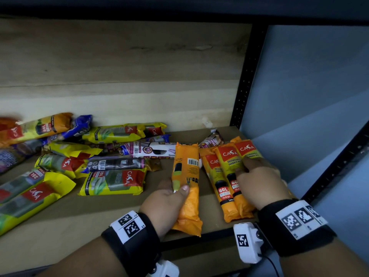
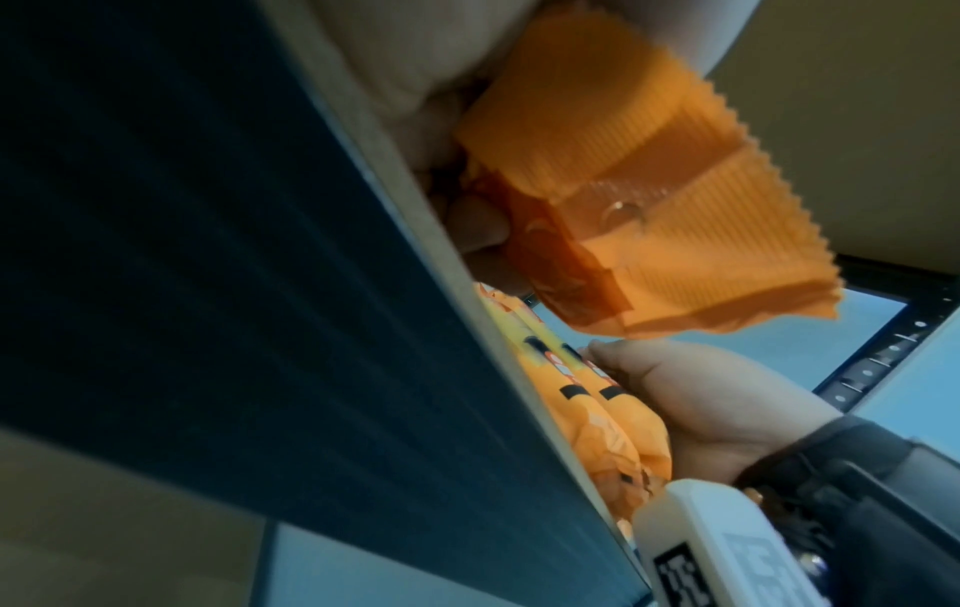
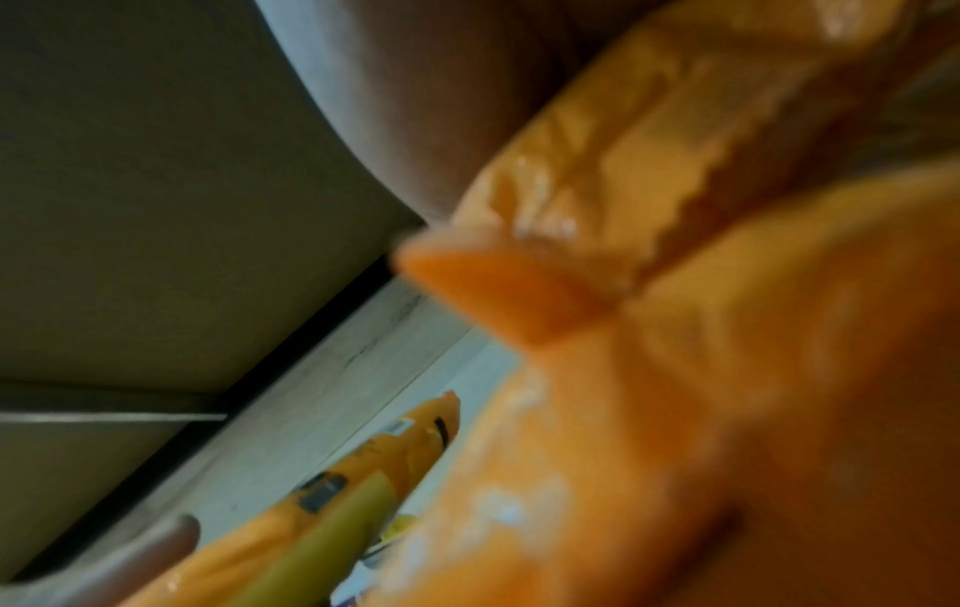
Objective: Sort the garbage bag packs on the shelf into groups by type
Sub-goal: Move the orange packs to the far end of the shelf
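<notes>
My left hand (image 1: 179, 188) grips an orange garbage bag pack (image 1: 186, 168) near its lower half, thumb on top, barcode side up. The pack's near end hangs past the shelf's front edge, and its crimped end (image 2: 649, 185) fills the left wrist view. Just to its right, several orange CASA 60L packs (image 1: 223, 176) lie side by side on the shelf (image 1: 99, 212). My right hand (image 1: 245, 170) lies over the rightmost ones with bent fingers holding them. The right wrist view shows these packs (image 3: 727, 369) blurred and very close.
A mixed pile lies to the left: yellow CASA 25L packs (image 1: 111, 182), a black pack (image 1: 113, 163), a white-and-purple pack (image 1: 151, 149) and a blue pack (image 1: 79, 126). A brown drawstring pack (image 1: 212, 139) sits behind the orange group. A black upright post (image 1: 243, 76) bounds the shelf's right end.
</notes>
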